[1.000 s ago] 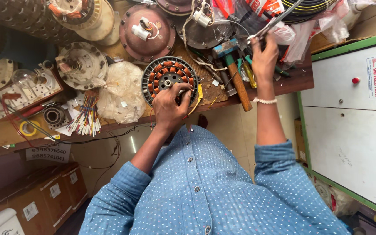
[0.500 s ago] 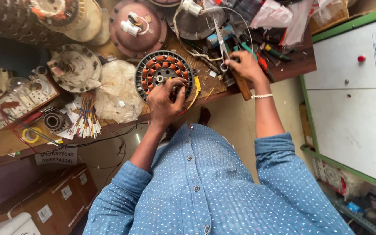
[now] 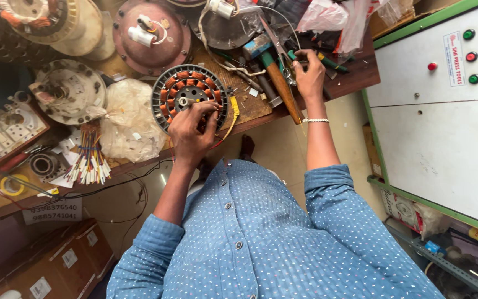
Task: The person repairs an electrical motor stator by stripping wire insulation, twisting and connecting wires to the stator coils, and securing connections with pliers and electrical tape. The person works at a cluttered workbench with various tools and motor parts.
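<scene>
My left hand (image 3: pixel 190 132) rests on a round motor stator (image 3: pixel 186 93) with copper-orange coils, which lies flat on the wooden bench (image 3: pixel 250 108). Its fingers pinch at the stator's near right edge. My right hand (image 3: pixel 310 75) reaches further back into a pile of tools. Its fingertips are closed on the handle end of metal scissors (image 3: pixel 275 41), beside a green-handled tool (image 3: pixel 333 63). A wooden-handled hammer (image 3: pixel 278 83) lies just left of that hand.
A bundle of coloured wires (image 3: pixel 88 160) and a clear plastic bag (image 3: pixel 131 124) lie left of the stator. Round motor covers (image 3: pixel 150 36) and other motor parts fill the back of the bench. A white and green cabinet (image 3: pixel 438 111) with coloured buttons stands on the right.
My right hand came down from a raised position with the scissors to the tool pile on the bench. My left hand stayed on the stator. The camera drifted slightly.
</scene>
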